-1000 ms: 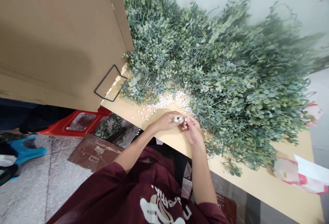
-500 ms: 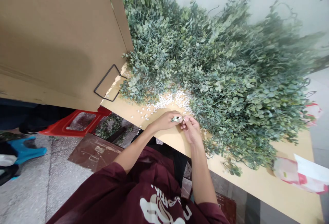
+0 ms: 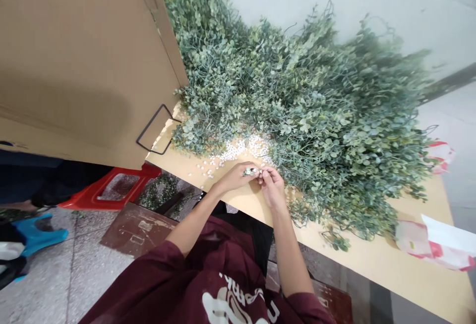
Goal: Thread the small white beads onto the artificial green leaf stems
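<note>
My left hand [image 3: 235,177] is closed around a small sprig of artificial greenery [image 3: 247,171], whose pale leaves poke out between thumb and fingers. My right hand [image 3: 273,188] meets it fingertip to fingertip, thumb and forefinger pinched together. Something small and whitish shows at those tips, too small to name for certain. Just beyond both hands, many small white beads [image 3: 256,148] lie scattered on the tan tabletop [image 3: 375,259]. A large heap of artificial leafy stems [image 3: 312,100] rises behind the beads and to the right.
On the left stands a big cardboard box [image 3: 82,56], with a black wire frame [image 3: 150,130] by its lower corner. Red-and-white plastic wrapping [image 3: 420,242] lies at the right. A red stool [image 3: 111,190] and a blue stool [image 3: 44,234] are on the floor, left.
The camera view has shifted a little. Both hands stay together over the table edge, and the right fingertips have changed position slightly against the left hand.
</note>
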`<state>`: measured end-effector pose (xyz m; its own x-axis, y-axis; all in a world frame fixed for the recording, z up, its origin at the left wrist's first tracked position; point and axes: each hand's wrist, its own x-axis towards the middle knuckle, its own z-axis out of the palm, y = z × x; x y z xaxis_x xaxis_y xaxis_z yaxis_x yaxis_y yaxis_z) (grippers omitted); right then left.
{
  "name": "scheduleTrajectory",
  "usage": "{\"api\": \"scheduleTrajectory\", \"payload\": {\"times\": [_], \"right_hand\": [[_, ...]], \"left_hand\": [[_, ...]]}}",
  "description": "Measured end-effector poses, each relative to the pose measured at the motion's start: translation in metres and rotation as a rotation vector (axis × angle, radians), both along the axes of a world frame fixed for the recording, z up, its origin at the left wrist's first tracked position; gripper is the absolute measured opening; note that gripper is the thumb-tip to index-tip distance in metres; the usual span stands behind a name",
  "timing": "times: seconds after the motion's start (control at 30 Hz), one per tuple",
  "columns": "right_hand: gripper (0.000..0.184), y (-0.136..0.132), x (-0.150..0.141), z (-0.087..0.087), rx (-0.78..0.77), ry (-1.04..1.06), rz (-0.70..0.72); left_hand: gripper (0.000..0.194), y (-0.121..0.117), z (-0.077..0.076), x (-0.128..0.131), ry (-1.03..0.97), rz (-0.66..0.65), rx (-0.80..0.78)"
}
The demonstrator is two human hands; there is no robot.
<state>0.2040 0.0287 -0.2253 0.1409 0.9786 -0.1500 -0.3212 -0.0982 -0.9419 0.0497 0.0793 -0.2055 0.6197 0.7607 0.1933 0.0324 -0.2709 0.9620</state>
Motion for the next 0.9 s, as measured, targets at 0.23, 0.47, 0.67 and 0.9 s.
{"api": "scheduleTrajectory", "payload": {"times": [0.23, 0.47, 0.67, 0.9], "right_hand": [[0.021, -0.003, 0.0, -0.002, 0.072, -0.176, -0.022], [0.023, -0.009, 0.003, 0.007, 0.147, -0.36, 0.009], [0.031, -0.015, 0.004, 0.012, 0.14, -0.307, -0.037], [0.034, -0.017, 0.006, 0.013, 0.1, -0.13, -0.154]], "left_hand": [[0.037, -0.006, 0.004, -0.002, 0.069, 0.029, 0.032], [0.039, -0.012, 0.0, -0.003, 0.127, 0.102, 0.046], [0.042, -0.043, 0.009, -0.017, 0.145, 0.017, 0.019], [0.067, -0.074, 0.044, -0.045, 0.201, -0.192, -0.06]]}}
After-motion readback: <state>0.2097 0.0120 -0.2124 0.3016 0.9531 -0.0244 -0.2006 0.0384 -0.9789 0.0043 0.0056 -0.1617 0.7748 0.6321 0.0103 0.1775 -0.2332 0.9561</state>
